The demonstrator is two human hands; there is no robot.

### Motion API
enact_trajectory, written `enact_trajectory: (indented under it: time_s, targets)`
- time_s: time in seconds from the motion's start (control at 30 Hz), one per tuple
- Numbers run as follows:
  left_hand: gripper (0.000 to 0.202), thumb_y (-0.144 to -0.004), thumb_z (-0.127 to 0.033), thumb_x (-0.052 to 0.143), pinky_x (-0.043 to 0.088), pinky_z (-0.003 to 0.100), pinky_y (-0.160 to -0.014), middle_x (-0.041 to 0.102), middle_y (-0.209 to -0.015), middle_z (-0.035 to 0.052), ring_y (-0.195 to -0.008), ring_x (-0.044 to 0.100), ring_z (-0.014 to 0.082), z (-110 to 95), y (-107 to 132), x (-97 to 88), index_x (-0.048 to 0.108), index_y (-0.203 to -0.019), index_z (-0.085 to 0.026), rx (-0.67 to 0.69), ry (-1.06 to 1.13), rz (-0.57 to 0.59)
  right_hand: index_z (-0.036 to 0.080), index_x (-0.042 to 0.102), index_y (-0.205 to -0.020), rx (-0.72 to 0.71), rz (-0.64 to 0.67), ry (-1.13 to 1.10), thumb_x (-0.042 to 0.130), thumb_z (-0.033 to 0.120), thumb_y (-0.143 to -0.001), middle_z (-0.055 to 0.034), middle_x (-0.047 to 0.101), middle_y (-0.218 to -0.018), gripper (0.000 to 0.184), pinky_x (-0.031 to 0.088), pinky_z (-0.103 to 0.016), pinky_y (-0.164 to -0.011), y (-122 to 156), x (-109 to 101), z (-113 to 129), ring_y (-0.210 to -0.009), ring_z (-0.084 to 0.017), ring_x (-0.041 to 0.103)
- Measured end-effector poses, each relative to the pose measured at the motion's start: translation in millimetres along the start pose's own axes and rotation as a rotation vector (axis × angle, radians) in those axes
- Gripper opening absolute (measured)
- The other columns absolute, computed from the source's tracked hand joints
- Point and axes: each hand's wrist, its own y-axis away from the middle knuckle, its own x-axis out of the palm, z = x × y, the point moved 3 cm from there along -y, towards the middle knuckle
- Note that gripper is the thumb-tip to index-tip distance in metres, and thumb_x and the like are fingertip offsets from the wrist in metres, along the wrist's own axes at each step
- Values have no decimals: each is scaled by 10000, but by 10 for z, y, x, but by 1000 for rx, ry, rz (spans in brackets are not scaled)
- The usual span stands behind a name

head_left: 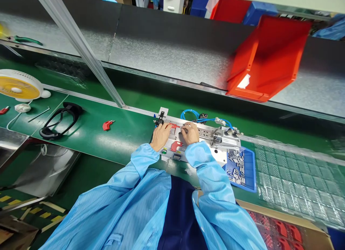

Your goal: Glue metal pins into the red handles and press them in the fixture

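Note:
Both my hands rest on a small metal fixture plate (215,154) on the green bench. My left hand (161,135) lies curled on the plate's left side, its fingertips touching a thin red part (174,126) near the top. Fingers closed, my right hand (191,132) pinches at the same red part from the right. A second red piece (175,146) lies on the plate just below the hands. What sits inside either pinch is too small to tell apart. Blue sleeves cover both forearms.
A blue tray (249,171) of several small metal pieces sits right of the fixture. Clear blister trays (296,181) lie further right, and a carton of red parts (285,232) is below. A red bin (266,59), black goggles (60,120), a loose red part (107,125) and a fan (18,86) are also around.

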Motion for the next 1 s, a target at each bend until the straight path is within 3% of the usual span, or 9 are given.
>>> enact_trajectory:
  time_s: [0.17, 0.43, 0.8, 1.0]
  targets:
    - [365, -1057, -171, 463, 573, 380, -880, 645, -1482, 61, -1068, 673, 244, 27, 9, 107, 675, -1341, -257, 12, 16, -33, 237, 794, -1124, -36, 33, 1, 585, 269, -953, -125, 682, -1280, 271, 537, -534, -1020, 57, -38, -3, -1154, -333, 612]
    - [358, -1067, -209, 468, 578, 332, -953, 687, -1430, 37, -1092, 702, 214, 101, -44, 210, 680, -1349, -270, 26, 110, -62, 228, 792, -1094, -33, 9, 6, 565, 267, -957, -129, 674, -1295, 268, 551, -527, -1009, 79, 2, -4, -1139, -325, 620]
    - [388, -1060, -180, 432, 584, 410, -1026, 684, -1450, 76, -1114, 707, 233, 170, 40, 290, 708, -1328, -235, 66, 168, -146, 240, 779, -1096, -40, 21, -22, 564, 250, -953, -126, 670, -1325, 259, 542, -551, -1047, 107, -20, -14, -1187, -329, 619]
    - [375, -1061, -174, 443, 570, 379, -1062, 681, -1451, 68, -1177, 697, 211, 194, 19, 291, 707, -1319, -242, 71, 212, -151, 235, 773, -1094, -32, 2, -32, 564, 261, -952, -128, 666, -1328, 254, 543, -541, -1026, 110, -7, -18, -1180, -329, 618]
